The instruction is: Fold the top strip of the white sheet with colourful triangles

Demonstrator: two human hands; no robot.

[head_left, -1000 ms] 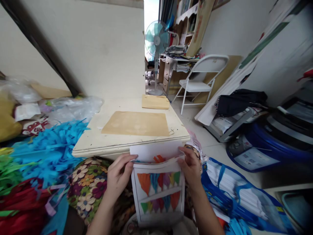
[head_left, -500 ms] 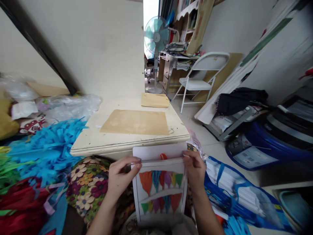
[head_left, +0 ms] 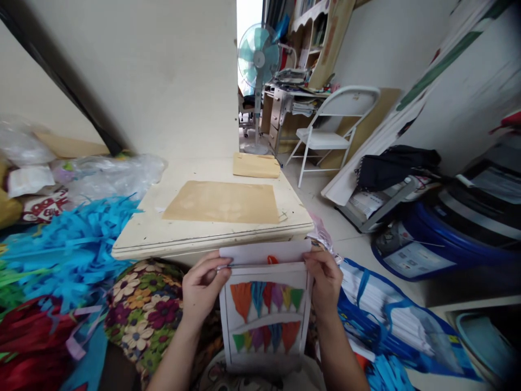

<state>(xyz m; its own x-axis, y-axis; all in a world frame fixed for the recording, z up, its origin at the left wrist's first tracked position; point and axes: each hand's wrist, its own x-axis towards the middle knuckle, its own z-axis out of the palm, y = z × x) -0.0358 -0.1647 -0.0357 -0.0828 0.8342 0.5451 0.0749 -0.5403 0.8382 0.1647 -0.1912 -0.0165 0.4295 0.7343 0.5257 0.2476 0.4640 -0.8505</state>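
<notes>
Holding a white packet (head_left: 266, 317) at the near middle of the scene, just on the near side of the cream table (head_left: 140, 233). Pinching its far left corner with the left hand (head_left: 203, 288) and its far right corner with the right hand (head_left: 325, 279), well apart across the packet's width, thumbs on the near face. Running near to far along its long axis, with a white panel (head_left: 260, 252) at the far end, an orange piece (head_left: 272, 260) showing at the mouth, and two rows of bunting flags (head_left: 243, 298) pointing their tips nearward. Reaching with the panel's far edge up to the table's near edge; impossible to tell whether touching. Bordered on the left by a flowered cushion (head_left: 142, 309), on the right by a blue bag (head_left: 352, 317) close beside the forearm. Finding open room above the tabletop, farther off, with a brown sheet (head_left: 223, 201) laid across its middle and a smaller brown piece (head_left: 256, 165) at its far right edge.
</notes>
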